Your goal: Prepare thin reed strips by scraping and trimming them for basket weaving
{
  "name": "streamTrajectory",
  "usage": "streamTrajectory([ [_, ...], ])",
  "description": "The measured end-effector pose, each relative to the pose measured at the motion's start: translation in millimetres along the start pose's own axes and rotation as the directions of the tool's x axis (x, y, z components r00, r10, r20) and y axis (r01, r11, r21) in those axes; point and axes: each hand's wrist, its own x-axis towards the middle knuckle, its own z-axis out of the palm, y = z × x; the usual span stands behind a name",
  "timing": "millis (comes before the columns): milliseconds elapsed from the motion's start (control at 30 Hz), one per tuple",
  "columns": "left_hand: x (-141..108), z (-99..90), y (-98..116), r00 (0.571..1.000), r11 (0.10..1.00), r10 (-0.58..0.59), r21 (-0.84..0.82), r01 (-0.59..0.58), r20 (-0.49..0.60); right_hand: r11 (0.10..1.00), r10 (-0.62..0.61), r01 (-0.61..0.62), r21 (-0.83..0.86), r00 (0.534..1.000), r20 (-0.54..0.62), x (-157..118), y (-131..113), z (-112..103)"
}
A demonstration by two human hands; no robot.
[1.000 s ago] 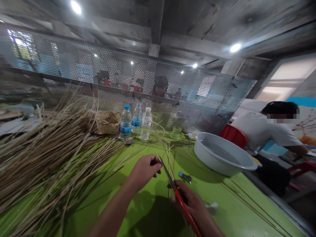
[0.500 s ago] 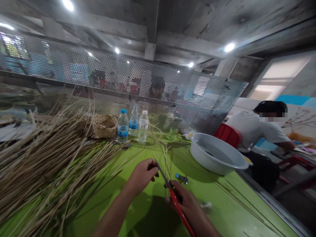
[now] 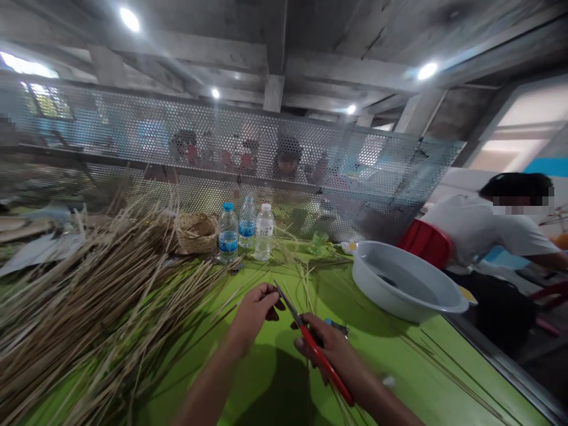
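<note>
My right hand (image 3: 331,346) is wrapped round the red handle of slim scissors (image 3: 317,349), seen nearly edge-on, with the thin metal blades pointing up and left. At the blade tip is my left hand (image 3: 257,310), its thumb and forefinger pinched together and the other fingers curled. Whatever the pinch holds, if anything, is too small to make out. Several pale straw strips (image 3: 306,284) lie on the green table (image 3: 248,378) just beyond the blades. A small clip-like tool with a blue end (image 3: 339,326) is partly covered by my right hand.
A large heap of dry straw (image 3: 89,290) covers the left side. Behind it stand a woven basket (image 3: 195,234) and water bottles (image 3: 228,236). A grey-white basin (image 3: 408,290) holds water at the right. A perforated metal screen (image 3: 248,148) rises behind; a person (image 3: 470,231) sits at the right.
The view has turned a little left, so the basin and bottles appear farther right. The scissors' handle sits slightly higher, its end now visible. Both hands keep nearly the same pose.
</note>
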Motion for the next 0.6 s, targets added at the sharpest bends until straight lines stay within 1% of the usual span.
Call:
streamTrajectory([
  [133,0,-1.4,0,0.999,0.999,-0.032,0.008,0.032,0.004,1.0,-0.008,0.008,-0.001,1.0,-0.007,3,5,4],
  [333,5,0.2,-16,0.998,0.997,-0.055,0.044,0.056,-0.012,0.998,0.006,-0.005,-0.069,1.0,0.014,-1,5,7],
  [433,5,-1.5,-24,0.999,0.993,-0.042,0.114,0.042,-0.009,0.995,0.034,-0.03,-0.093,0.999,0.038,-3,6,9],
  [533,3,-5.3,-29,1.0,0.982,-0.014,0.191,0.009,0.023,0.993,0.058,-0.054,-0.108,0.997,0.043,-5,7,12],
  [600,1,-7.4,-30,0.999,0.979,-0.003,0.204,-0.005,0.038,0.992,0.07,-0.066,-0.107,0.997,0.036,-6,6,14],
])
